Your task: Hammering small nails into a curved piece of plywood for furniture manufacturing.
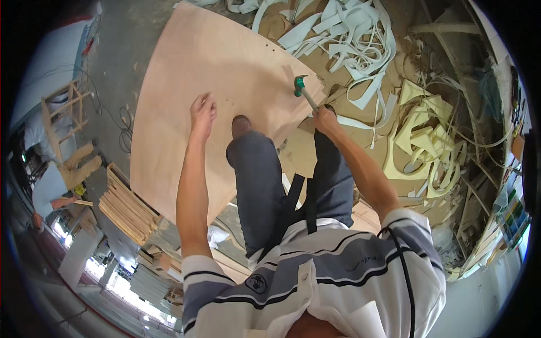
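Observation:
My right hand (pixel 325 119) is wrapped round the handle of a claw hammer (pixel 300 85), whose green head points away from me above the right edge of a large plywood sheet (pixel 186 67). Over the middle of that sheet is my left hand (pixel 203 115), its fingers curled together; whatever they may hold is too small to make out. Beside it, my brown shoe (pixel 241 125) rests on the wood. A few tiny dark spots, perhaps nail heads or holes, mark the surface near the shoe and close to the far right edge.
White foam offcuts (pixel 360 45) lie heaped beyond the sheet, and yellow foam scraps (pixel 420 138) to the right. Stacked wooden strips (pixel 127 205) stand at left, near a coiled cable (pixel 125 127) on the floor. Another person (pixel 53 186) works at far left by a wooden frame (pixel 63 115).

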{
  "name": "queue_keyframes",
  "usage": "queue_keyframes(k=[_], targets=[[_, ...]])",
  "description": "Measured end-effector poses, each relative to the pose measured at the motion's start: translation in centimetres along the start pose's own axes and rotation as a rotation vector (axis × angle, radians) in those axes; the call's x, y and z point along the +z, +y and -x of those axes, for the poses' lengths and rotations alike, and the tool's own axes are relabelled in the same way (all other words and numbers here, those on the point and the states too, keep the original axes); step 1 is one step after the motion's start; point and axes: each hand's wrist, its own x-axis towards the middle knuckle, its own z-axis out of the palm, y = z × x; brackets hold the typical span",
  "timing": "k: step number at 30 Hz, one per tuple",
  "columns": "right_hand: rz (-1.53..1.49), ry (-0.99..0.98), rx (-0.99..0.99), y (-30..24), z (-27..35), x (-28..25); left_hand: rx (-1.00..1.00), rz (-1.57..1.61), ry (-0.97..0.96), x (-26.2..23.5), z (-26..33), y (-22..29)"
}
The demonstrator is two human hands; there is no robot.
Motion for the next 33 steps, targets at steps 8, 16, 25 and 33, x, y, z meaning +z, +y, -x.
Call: queue_keyframes(k=[8, 16, 25, 33], targets=[[-0.006, 0.132, 0.082, -4.4, 2.0, -3.7, 0.165, -0.317, -0.389, 7.5, -20.9, -8.7], [-0.022, 0.242, 0.283, -7.9, 3.7, -0.6, 0.611, -0.596, -0.424, 11.4, -28.4, -9.8], [-0.195, 0.377, 0.388, -8.5, 4.5, 3.8, 0.657, -0.614, -0.415, 12.1, -30.6, -10.9], [-0.17, 0.383, 0.385, -8.9, 4.4, 4.1, 0.708, -0.626, -0.39, 12.3, -30.3, -11.1]])
